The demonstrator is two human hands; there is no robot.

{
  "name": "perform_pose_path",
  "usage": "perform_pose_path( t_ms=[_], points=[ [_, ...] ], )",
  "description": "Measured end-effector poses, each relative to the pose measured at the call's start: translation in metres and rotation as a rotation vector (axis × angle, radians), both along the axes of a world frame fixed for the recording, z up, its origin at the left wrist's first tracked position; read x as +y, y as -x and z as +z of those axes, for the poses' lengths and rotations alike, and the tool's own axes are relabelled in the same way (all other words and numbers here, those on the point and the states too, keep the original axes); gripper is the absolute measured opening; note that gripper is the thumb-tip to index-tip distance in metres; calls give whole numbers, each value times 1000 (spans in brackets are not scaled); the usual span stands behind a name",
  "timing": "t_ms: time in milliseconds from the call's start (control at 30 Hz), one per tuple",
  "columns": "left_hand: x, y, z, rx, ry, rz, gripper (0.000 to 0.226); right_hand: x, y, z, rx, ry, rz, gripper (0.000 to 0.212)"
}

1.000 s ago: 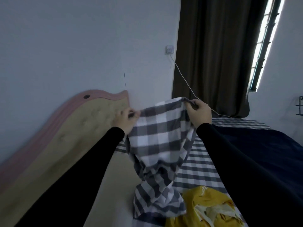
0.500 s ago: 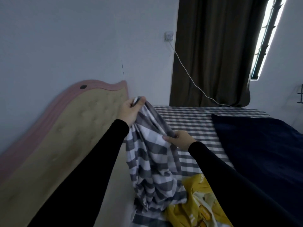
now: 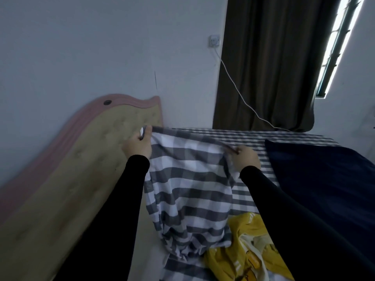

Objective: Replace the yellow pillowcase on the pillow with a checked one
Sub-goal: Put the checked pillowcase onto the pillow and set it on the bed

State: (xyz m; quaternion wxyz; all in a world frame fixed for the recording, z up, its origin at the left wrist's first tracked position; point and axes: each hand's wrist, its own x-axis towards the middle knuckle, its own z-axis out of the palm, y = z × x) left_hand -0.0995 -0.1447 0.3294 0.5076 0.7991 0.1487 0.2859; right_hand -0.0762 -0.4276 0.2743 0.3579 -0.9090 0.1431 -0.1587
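The grey-and-white checked pillowcase (image 3: pixel 190 187) hangs stretched between both hands above the bed. My left hand (image 3: pixel 138 146) pinches one end of its top edge near the headboard. My right hand (image 3: pixel 246 159) grips the other end, lower and to the right. The cloth's lower part bunches on the mattress. A crumpled yellow pillowcase (image 3: pixel 246 250) with pale cloth showing inside lies on the bed just right of the bunched checks, partly under my right sleeve. Whether the pillow is inside it cannot be told.
A padded headboard (image 3: pixel 67 189) with a pink rim runs along the left. The bed has a checked sheet (image 3: pixel 239 138) and a dark blue blanket (image 3: pixel 324 179) on the right. A white cable (image 3: pixel 239 94) hangs from a wall socket beside a dark curtain (image 3: pixel 269 63).
My right hand has slid along the top edge and moved right, spreading the checked pillowcase out wide again. My left hand has stayed up near the headboard.
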Motion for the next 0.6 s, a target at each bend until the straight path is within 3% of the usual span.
perform_pose_path(
  t_ms=[67,167,300,367,600],
  points=[
    [0,5,-2,30,-61,-20,57,-9,5,-19,216,90,-25,21],
    [-1,9,-18,70,-41,-125,54,-16,15,-54,289,-63,-50,27],
    [1,4,-39,97,69,-243,51,-17,15,-81,243,-686,-11,30],
    [1,2,-45,138,125,-278,53,-18,16,-81,230,-841,26,27],
    [11,-15,-71,293,172,-193,44,-34,16,-87,345,-474,231,42]
  ],
)
